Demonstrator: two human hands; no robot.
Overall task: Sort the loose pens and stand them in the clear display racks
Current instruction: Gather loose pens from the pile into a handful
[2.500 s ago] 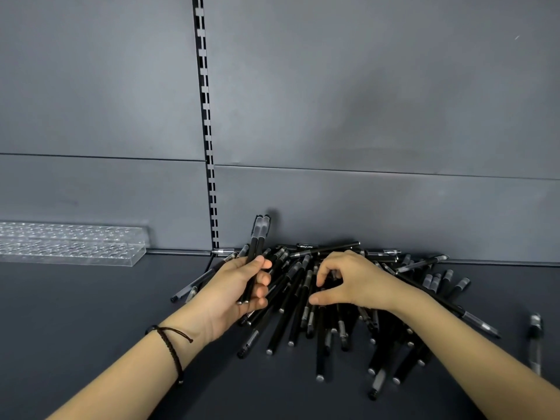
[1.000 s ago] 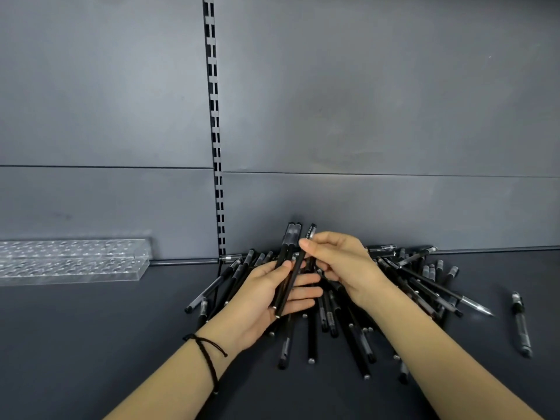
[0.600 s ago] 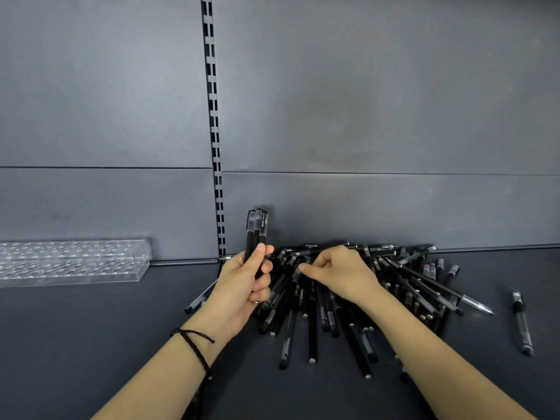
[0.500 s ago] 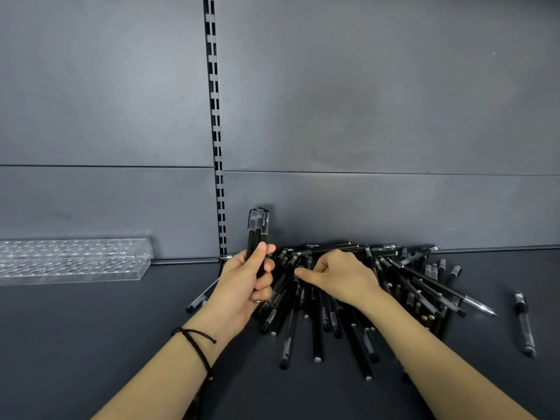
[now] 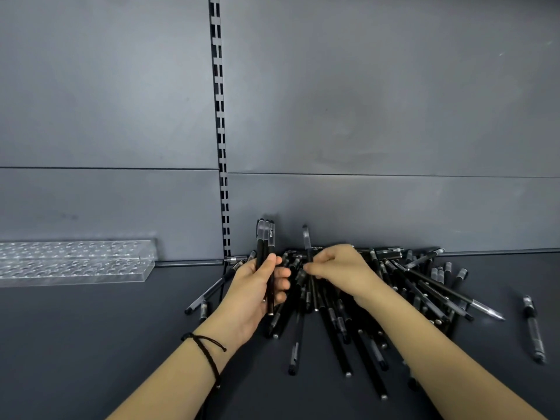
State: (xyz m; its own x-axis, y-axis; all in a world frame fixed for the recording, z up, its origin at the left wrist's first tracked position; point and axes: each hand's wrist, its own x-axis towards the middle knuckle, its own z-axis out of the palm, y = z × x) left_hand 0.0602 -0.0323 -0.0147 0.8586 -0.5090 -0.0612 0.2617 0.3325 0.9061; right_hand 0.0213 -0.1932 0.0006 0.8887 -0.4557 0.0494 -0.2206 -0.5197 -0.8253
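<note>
Three bundled pens (image 5: 265, 241) stand gripped in the left hand (image 5: 254, 291); the right hand (image 5: 339, 268) pinches a single pen (image 5: 307, 241).

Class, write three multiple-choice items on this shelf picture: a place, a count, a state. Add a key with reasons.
1. Where is the clear rack? A. left of the pen pile B. right of it C. on top of it
2. How many pens does the left hand hold? A. one B. three C. ten
3. What does the right hand do? A. lies flat B. pinches one pen C. lifts the rack
1 A: the rack lies far left of the pile. 2 B: three caps stand above its thumb. 3 B: it pinches a raised pen.
</note>
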